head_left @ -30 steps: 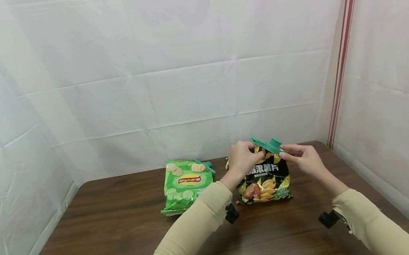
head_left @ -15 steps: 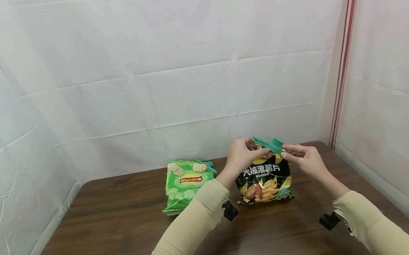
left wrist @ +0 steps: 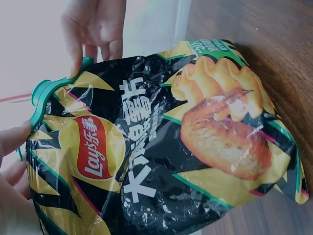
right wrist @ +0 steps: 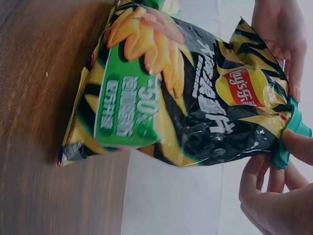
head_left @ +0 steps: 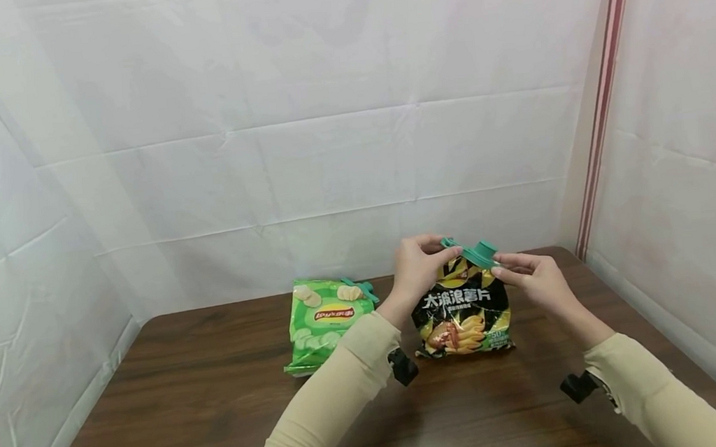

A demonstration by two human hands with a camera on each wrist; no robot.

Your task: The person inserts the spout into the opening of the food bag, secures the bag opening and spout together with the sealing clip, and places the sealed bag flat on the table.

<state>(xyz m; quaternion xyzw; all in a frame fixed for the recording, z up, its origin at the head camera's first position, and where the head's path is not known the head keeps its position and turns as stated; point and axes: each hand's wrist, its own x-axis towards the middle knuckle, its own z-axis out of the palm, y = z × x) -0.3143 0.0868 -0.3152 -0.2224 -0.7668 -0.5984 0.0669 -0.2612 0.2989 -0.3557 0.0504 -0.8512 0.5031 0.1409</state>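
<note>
A black and gold Lay's chip bag (head_left: 463, 317) stands on the table with its top edge up. Across that top sits a teal bag clip (head_left: 479, 253) with a round cap, sloping down to the right. My left hand (head_left: 420, 268) pinches the clip's left end together with the bag's upper corner, thumb in front. At the other end, my right hand (head_left: 534, 281) holds the clip between thumb and fingers. The left wrist view shows the bag's printed front (left wrist: 151, 117) and the clip (left wrist: 49, 90) along its edge. In the right wrist view, my right thumb presses the clip (right wrist: 292, 132).
To the left lies a green Lay's chip bag (head_left: 316, 332), with another teal clip (head_left: 365, 290) at its upper right corner. The brown wooden table (head_left: 176, 399) ends against white cloth walls (head_left: 327, 149) at the back and sides.
My left hand has shifted its grip, and its thumb now lies over the clip's left part. The bag's left side has come into view with more lettering showing. My right hand stays about where it was.
</note>
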